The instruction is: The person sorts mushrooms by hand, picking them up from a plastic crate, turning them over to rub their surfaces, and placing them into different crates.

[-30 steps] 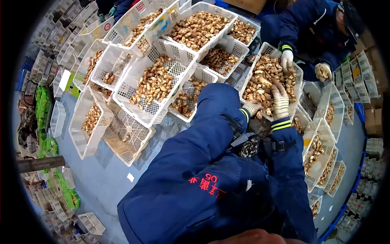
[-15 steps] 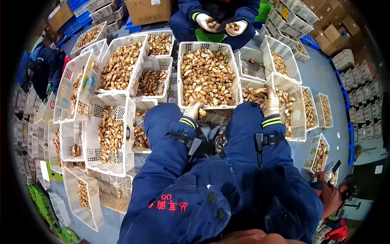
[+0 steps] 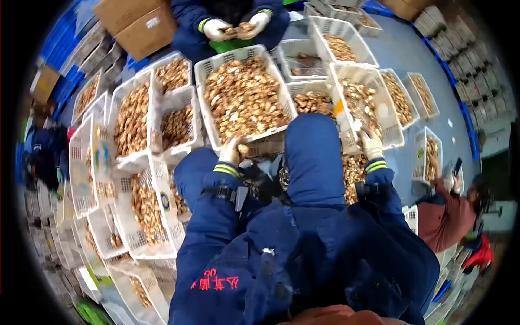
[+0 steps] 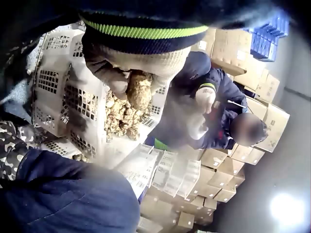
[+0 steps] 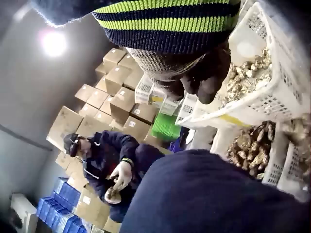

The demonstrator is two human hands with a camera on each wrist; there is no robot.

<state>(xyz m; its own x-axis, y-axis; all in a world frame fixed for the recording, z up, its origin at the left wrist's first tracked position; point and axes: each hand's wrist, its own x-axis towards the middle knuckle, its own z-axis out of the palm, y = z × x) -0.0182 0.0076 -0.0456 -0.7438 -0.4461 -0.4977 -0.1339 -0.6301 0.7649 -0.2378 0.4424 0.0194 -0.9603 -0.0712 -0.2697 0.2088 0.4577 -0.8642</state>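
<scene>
My gloved left hand point(image 3: 232, 150) grips a brown, knobbly mushroom point(image 4: 140, 91) at the near edge of a large white crate point(image 3: 207, 120). That crate is heaped with mushrooms point(image 3: 244, 96). On the right, my gloved right hand point(image 3: 371, 145) hangs over the near wall of a white crate point(image 3: 391, 112) with mushrooms in it. Its dark-palmed fingers point(image 5: 209, 88) are loosely bent, with nothing showing between them. A small pale piece point(image 3: 357, 125) lies just beyond those fingertips in the head view.
Across the large crate a seated person point(image 3: 233, 16) holds mushrooms in both gloved hands. More mushroom crates point(image 3: 130, 122) stand close on the left, others point(image 3: 402, 100) on the right. Cardboard boxes point(image 3: 142, 33) are stacked behind. My raised knee point(image 3: 311, 157) is between my arms.
My right hand has left the large crate's mushrooms for the right-hand crate. My left hand stays at the large crate's near edge. The opposite person's hands have drawn back from that crate. The head view has turned.
</scene>
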